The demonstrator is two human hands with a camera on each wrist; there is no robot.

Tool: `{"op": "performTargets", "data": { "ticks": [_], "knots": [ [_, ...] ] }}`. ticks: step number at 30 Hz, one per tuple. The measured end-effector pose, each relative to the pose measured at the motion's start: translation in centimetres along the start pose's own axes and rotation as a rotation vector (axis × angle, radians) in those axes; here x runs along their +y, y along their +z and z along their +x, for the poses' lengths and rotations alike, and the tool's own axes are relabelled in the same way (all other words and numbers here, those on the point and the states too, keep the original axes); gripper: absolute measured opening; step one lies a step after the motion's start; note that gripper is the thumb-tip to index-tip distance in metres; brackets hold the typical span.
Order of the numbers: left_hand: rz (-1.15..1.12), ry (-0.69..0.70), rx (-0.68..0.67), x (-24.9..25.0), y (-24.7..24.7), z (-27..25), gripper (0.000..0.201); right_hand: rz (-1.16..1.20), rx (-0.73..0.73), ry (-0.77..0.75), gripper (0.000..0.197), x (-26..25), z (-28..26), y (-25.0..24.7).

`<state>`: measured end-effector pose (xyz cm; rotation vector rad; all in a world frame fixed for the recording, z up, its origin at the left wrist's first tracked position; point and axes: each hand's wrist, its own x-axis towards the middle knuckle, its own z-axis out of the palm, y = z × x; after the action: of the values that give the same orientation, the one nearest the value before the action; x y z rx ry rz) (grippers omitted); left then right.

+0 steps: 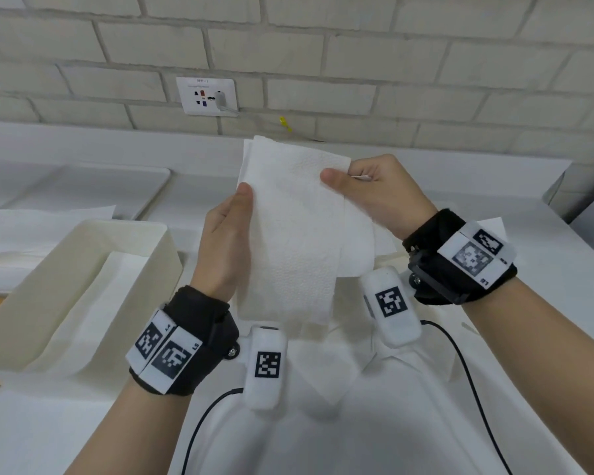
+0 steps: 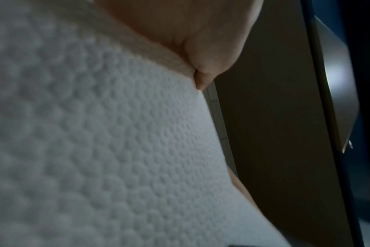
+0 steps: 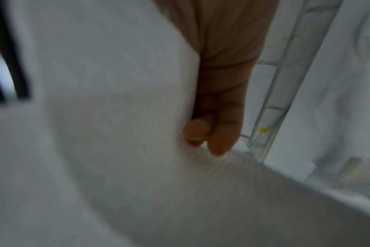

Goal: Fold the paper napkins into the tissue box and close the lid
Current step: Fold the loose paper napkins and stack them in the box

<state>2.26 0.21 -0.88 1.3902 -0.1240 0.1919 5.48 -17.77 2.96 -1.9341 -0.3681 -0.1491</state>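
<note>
A white embossed paper napkin (image 1: 288,234) hangs upright in the air in front of me, folded lengthwise. My left hand (image 1: 227,241) pinches its left edge with the thumb on the near face. At the upper right corner my right hand (image 1: 367,193) pinches it, thumb in front. The napkin's dotted surface (image 2: 95,133) fills the left wrist view, with my left hand (image 2: 201,41) at its top. In the right wrist view, fingers (image 3: 220,130) press behind the napkin (image 3: 116,117). The cream tissue box (image 1: 83,269) stands open at the left with a napkin lying inside.
A white counter (image 1: 546,303) runs under my hands against a white brick wall with a socket plate (image 1: 206,96). A flat white lid or tray (image 1: 83,190) lies behind the box. More napkins (image 1: 323,389) lie spread on the counter below my hands. Black cables (image 1: 460,371) trail from the wrist units.
</note>
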Motion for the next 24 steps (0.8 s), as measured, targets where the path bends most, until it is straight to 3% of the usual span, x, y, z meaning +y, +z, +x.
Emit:
{"op": "performTargets", "data": {
  "ticks": [5, 9, 12, 14, 16, 18, 21, 22, 24],
  "knots": [
    [0.094, 0.044, -0.043, -0.3, 0.0, -0.2, 0.039, 0.054, 0.009, 0.081, 0.045, 0.6, 0.7, 0.4],
    [0.178, 0.051, -0.082, -0.7, -0.2, -0.1, 0.023, 0.089, -0.031, 0.107, 0.017, 0.6, 0.7, 0.9],
    [0.122, 0.035, -0.020, -1.0, -0.5, 0.0, 0.016, 0.067, -0.019, 0.105, 0.019, 0.6, 0.7, 0.8],
    [0.066, -0.008, 0.047, -1.2, -1.3, 0.4, 0.014, 0.067, 0.000, 0.096, 0.007, 0.5, 0.7, 0.4],
    [0.082, -0.057, 0.093, -1.7, -2.6, 1.1, 0.014, 0.030, 0.022, 0.072, 0.007, 0.6, 0.6, -0.2],
    [0.100, -0.089, 0.128, -2.3, -3.6, 1.7, 0.030, 0.037, 0.029, 0.036, 0.015, 0.9, 0.4, -0.7],
    [0.176, -0.087, 0.256, -3.1, -4.6, 1.8, 0.085, 0.062, 0.037, -0.015, 0.025, 0.9, 0.3, -0.8],
    [0.239, -0.057, 0.277, -3.2, -4.7, 1.8, 0.091, 0.095, 0.028, -0.024, 0.028, 0.8, 0.2, -0.8],
    [0.306, 0.005, 0.233, -3.4, -4.4, 1.6, 0.074, 0.198, 0.000, -0.031, 0.028, 0.4, 0.0, -0.4]
  ]
}}
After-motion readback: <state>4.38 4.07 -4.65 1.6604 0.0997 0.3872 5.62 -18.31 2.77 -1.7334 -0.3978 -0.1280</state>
